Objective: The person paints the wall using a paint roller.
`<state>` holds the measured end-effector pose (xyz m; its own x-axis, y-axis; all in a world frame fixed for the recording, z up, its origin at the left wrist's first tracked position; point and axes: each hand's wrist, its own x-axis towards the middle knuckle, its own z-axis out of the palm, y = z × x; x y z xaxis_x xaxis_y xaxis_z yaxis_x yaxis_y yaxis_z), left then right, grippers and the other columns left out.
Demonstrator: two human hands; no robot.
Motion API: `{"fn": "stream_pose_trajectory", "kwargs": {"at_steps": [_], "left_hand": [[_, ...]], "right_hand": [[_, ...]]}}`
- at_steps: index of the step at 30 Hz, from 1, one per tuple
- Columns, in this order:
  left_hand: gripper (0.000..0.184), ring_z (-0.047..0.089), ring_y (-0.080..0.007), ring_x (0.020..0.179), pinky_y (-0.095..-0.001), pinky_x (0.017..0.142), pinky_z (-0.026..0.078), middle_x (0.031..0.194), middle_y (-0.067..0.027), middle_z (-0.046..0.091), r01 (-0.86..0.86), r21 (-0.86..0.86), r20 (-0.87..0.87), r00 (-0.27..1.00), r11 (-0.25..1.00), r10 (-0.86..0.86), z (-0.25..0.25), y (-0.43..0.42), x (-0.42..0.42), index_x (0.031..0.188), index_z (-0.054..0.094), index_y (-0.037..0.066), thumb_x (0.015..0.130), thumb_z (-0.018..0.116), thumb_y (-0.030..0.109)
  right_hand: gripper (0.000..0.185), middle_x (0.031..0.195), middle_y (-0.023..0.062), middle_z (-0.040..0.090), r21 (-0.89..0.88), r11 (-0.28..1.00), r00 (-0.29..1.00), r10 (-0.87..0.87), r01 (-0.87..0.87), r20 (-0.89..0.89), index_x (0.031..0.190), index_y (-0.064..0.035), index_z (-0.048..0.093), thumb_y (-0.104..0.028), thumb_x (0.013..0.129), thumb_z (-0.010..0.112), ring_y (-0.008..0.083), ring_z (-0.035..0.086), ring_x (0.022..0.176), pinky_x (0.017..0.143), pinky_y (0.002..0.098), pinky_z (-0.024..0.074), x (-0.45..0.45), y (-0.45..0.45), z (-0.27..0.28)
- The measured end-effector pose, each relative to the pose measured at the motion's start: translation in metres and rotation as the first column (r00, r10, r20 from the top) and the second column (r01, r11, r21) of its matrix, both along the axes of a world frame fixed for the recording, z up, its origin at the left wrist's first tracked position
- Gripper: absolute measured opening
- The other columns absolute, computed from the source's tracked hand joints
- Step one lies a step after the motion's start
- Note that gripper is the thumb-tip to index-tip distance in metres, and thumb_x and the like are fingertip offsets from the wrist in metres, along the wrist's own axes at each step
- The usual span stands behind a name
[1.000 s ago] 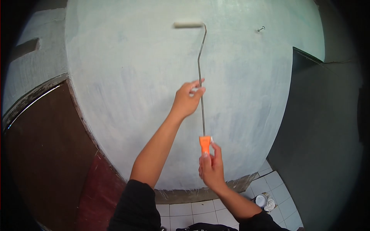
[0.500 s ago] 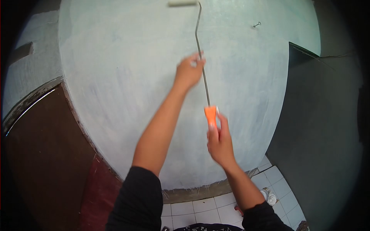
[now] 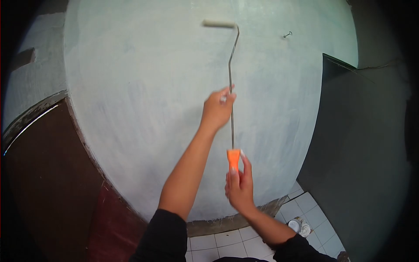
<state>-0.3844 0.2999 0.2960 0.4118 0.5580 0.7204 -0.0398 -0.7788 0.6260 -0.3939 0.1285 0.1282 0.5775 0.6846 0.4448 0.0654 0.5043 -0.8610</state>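
A long-handled paint roller (image 3: 232,118) runs upright in front of the pale wall (image 3: 144,109). Its whitish roller sleeve (image 3: 219,23) lies level at the top, against or very near the wall. My right hand (image 3: 240,187) is closed around the orange grip, with a finger stretched up along its side. Higher up, my left hand (image 3: 219,108) pinches the thin metal rod between thumb and fingers. The wall surface is streaked with white and bluish patches.
A screw or nail (image 3: 287,34) sticks out of the wall at upper right. A brown door (image 3: 48,174) stands at left, a dark grey wall (image 3: 362,161) at right. On the tiled floor (image 3: 218,241), a white container (image 3: 295,225) sits at lower right.
The roller has moved down the wall, and both my hands have come down with it. The rod now stands nearer to vertical at its lower end.
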Motion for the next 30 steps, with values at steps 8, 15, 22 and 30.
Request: {"fn": "stream_pose_trajectory", "kwargs": {"at_steps": [8,15,22,30], "left_hand": [[0.045,0.066,-0.0229,0.11,-0.0355,0.096,0.051,0.115,-0.0114,0.071,0.009,-0.009,0.034,0.999,1.0,-0.009,0.132,-0.003,0.027,0.137,0.068,0.016,0.097,0.067,0.037],[0.04,0.064,-0.0216,0.083,-0.0329,0.084,0.053,0.101,-0.0102,0.069,-0.049,0.124,0.072,0.997,0.991,0.04,-0.011,-0.002,0.05,0.136,0.068,0.02,0.098,0.066,0.034],[0.036,0.066,-0.0223,0.098,-0.0362,0.09,0.053,0.107,-0.0111,0.069,0.001,0.052,0.045,0.999,0.999,-0.003,-0.091,-0.032,0.032,0.133,0.069,0.014,0.101,0.065,0.029],[0.043,0.066,-0.0229,0.096,-0.0344,0.091,0.052,0.103,-0.0121,0.07,-0.109,0.152,0.098,0.991,0.982,0.095,0.079,0.0,0.062,0.134,0.07,0.018,0.097,0.066,0.039]], "right_hand": [[0.05,0.078,0.0006,0.052,0.05,0.991,0.964,-0.129,0.12,0.231,0.156,-0.0068,0.035,-0.019,0.109,0.048,0.0069,0.048,0.065,0.059,0.0246,0.0444,0.061,0.013,0.119],[0.047,0.075,0.0024,0.055,-0.076,0.979,0.942,-0.161,0.191,0.294,0.152,-0.0034,0.037,-0.019,0.108,0.047,0.01,0.053,0.063,0.059,0.0278,0.0458,0.081,-0.018,-0.01],[0.048,0.076,0.0038,0.059,-0.194,0.967,0.973,-0.126,0.164,0.194,0.151,-0.004,0.038,-0.017,0.107,0.05,0.0107,0.057,0.063,0.058,0.0287,0.0478,0.063,-0.048,-0.082],[0.05,0.075,0.0014,0.054,-0.039,0.983,0.938,-0.161,0.181,0.308,0.155,-0.005,0.036,-0.018,0.109,0.046,0.0079,0.05,0.065,0.061,0.026,0.0445,0.092,-0.012,0.082]]}}
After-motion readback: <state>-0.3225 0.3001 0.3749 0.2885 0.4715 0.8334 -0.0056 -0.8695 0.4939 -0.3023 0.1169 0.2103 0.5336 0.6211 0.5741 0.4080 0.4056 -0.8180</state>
